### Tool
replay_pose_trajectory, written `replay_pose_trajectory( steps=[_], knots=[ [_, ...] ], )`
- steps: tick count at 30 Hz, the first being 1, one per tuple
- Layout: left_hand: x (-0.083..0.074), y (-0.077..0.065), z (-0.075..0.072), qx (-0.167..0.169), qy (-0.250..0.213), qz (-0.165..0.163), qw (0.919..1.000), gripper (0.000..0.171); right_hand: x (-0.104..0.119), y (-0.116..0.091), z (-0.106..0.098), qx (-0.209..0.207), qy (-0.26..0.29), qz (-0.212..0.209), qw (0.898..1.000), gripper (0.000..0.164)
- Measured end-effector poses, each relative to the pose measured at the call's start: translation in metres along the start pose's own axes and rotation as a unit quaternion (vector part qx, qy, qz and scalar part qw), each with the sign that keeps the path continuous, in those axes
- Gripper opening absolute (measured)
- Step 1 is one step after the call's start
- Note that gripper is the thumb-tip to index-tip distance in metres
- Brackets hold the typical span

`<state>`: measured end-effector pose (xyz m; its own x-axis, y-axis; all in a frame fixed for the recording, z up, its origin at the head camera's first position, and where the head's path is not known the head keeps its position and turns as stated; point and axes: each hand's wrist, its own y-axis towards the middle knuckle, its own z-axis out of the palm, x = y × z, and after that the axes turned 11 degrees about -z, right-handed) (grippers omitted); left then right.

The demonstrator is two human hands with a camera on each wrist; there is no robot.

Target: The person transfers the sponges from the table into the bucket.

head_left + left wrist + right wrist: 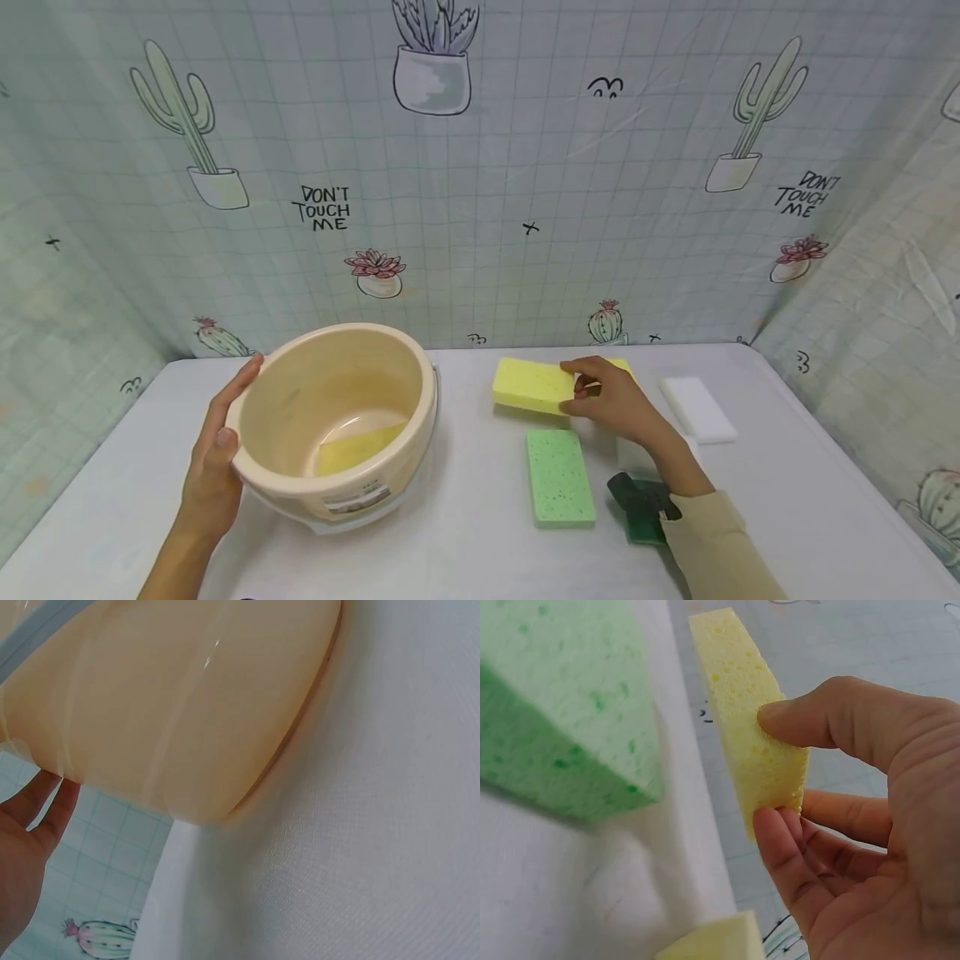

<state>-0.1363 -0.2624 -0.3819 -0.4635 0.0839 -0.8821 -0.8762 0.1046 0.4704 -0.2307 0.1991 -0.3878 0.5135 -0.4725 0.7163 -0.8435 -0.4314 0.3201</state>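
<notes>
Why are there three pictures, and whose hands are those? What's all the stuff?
They are one person's two bare hands, filmed by three cameras. The big picture comes from a camera on the head, looking down at a white table. The other two come from cameras on each wrist, very close up. The left hand holds the rim of a tan bucket with a yellow sponge inside. The right hand pinches another yellow sponge. Nearby lie a green sponge, a white sponge and a dark green pad.
</notes>
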Motion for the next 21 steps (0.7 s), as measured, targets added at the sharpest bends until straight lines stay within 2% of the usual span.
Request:
replay_pose_trajectory(
  steps=[12,21],
  knots=[
    [0.0,0.0,0.001,-0.007,0.015,-0.01,0.9998,0.055,0.028,0.002,-0.009,-0.029,0.05,-0.015,0.998,0.055],
    [-0.002,0.0,0.001,-0.009,0.02,-0.007,0.9997,0.054,0.048,0.009,-0.02,-0.038,0.039,-0.034,0.998,0.056]
  ],
)
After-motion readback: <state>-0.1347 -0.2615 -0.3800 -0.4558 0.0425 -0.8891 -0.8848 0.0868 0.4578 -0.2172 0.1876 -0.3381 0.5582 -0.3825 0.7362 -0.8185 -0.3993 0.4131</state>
